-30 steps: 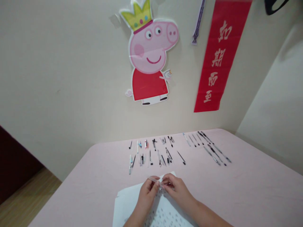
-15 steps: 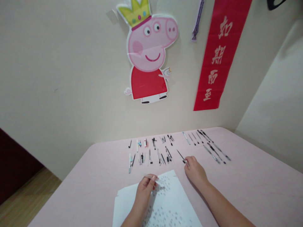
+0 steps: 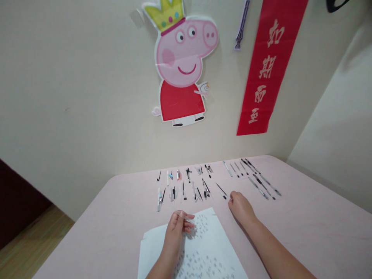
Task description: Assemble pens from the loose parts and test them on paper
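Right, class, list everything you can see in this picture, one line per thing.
table: one, pink, foreground
paper: one, white with grey marks, near edge
pen parts: many, black and clear mostly, two rows mid-table
pens: several, black and clear, table's far right
pig cutout: one, pink and red, wall
banner: one, red with gold characters, wall
tassel: one, purple, wall
left hand: one, holds clear tube over paper
right hand: one, on table beside black refill

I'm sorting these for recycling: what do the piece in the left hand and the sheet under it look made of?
Piece: probably clear plastic, glossy; it looks see-through, though small and blurred. Sheet: matte white paper; thin, flat, with printed grey marks.
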The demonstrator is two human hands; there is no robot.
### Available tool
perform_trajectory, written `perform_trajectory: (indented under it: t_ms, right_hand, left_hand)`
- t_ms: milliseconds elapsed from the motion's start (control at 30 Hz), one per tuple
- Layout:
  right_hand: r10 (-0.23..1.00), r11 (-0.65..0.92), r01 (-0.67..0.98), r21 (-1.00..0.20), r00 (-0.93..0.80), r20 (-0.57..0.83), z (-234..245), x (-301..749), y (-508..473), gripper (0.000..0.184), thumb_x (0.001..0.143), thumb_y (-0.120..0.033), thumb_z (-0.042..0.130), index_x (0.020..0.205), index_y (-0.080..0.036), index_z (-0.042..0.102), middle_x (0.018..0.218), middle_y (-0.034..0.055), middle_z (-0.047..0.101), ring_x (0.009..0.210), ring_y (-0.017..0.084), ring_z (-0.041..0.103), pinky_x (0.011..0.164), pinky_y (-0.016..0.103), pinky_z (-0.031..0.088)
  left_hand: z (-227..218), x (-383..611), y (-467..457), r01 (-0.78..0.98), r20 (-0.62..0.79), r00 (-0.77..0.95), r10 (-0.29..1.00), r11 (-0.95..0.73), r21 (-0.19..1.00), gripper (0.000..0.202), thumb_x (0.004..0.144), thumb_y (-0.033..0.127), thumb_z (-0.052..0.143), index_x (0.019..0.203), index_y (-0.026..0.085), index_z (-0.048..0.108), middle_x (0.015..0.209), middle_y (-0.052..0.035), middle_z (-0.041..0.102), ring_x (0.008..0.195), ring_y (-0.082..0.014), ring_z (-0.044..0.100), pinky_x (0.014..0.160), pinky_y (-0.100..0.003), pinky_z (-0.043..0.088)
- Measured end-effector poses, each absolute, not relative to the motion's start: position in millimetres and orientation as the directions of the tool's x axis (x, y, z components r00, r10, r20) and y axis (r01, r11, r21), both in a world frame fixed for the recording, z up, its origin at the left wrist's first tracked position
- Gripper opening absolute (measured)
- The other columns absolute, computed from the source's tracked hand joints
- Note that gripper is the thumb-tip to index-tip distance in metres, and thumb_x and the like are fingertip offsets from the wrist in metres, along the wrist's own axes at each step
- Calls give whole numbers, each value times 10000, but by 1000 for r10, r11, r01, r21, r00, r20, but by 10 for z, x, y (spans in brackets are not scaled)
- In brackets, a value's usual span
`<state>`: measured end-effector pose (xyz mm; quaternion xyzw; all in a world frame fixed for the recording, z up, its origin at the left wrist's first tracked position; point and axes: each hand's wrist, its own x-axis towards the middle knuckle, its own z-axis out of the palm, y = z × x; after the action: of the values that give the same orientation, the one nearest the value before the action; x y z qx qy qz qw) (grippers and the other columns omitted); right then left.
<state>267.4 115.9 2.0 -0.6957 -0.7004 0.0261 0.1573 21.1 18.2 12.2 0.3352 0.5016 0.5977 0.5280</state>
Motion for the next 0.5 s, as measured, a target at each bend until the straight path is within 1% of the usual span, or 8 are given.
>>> perform_trajectory:
  t_ms: [100,167,233,267,333,400,433,500]
  right_hand:
    - [979,40,954,-298,22,202,-7,2714,1184,149,753,-75,467,777,-120,606,775,113,625,741,201,587,650,270,363]
    - [974,55,936,-347,25,223,-34,2751,1202,158,731,-76,462,750,-133,609,747,96,631,725,196,586,652,269,375]
    - [969,67,899,-432,45,244,-70,2785,1222,167,704,-84,457,723,-152,609,706,72,633,698,189,586,651,271,395]
    - [965,73,863,-500,65,253,-90,2797,1232,167,693,-97,458,715,-162,610,689,61,634,686,186,590,650,272,408]
    - [964,75,722,-688,123,235,-126,2800,1249,158,695,-158,468,740,-172,618,648,39,629,634,182,600,619,278,440]
    - [971,42,481,-876,188,150,-139,2771,1251,184,708,-263,493,797,-165,621,611,23,614,553,176,595,549,287,464]
    - [974,20,351,-936,204,97,-132,2743,1242,225,705,-319,516,825,-158,618,596,17,605,516,171,586,514,290,469]
    - [983,-7,152,-988,181,21,-93,2666,1200,313,672,-392,582,861,-144,612,578,8,594,484,160,569,478,290,476]
  left_hand:
    - [143,205,189,-389,-170,-247,954,63,919,407,731,549,636,751,145,592,803,-86,723,564,-124,625,508,-218,452]
    - [154,194,198,-449,-176,-263,948,41,893,408,719,541,655,751,140,590,787,-78,718,563,-115,622,508,-207,461]
    - [155,179,211,-505,-183,-279,943,17,863,365,726,494,676,762,140,594,793,-66,711,585,-107,627,534,-198,486]
    - [151,171,219,-528,-190,-286,939,11,849,328,733,455,688,772,142,597,800,-59,707,598,-104,632,553,-195,500]
    - [139,155,237,-566,-210,-295,932,7,825,229,748,347,706,802,150,603,819,-46,704,615,-95,638,590,-188,523]
    - [127,142,255,-594,-235,-300,925,11,804,132,767,231,696,832,155,608,833,-40,704,619,-86,642,605,-176,534]
    - [124,137,263,-606,-247,-301,921,15,796,92,778,182,678,837,155,612,838,-40,703,620,-81,644,608,-169,538]
    - [127,126,276,-628,-274,-310,910,20,778,34,805,118,631,819,147,625,841,-39,700,615,-71,642,608,-156,542]
